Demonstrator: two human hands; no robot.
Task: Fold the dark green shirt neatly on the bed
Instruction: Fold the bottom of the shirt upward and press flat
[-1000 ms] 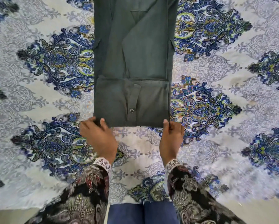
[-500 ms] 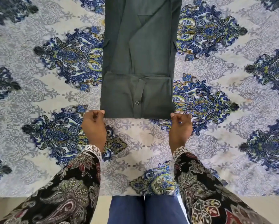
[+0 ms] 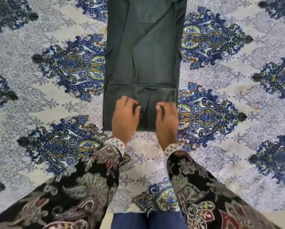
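Note:
The dark green shirt lies as a long narrow strip on the patterned bed sheet, running away from me. Its near end is turned up into a short fold with a snap button showing. My left hand and my right hand both rest palm down on that fold, side by side, one on each side of the button placket. The fingers are bent and a little blurred. I see no cloth pinched in either hand. The far end of the shirt is cut off by the top of the view.
The sheet, white with blue and green ornaments, covers the bed on all sides of the shirt. The bed's near edge runs just in front of my blue trousers. My patterned sleeves reach in from below.
Both hands have left the near corners of the shirt's bottom edge and moved forward and inward onto the folded part. The shirt itself lies as before.

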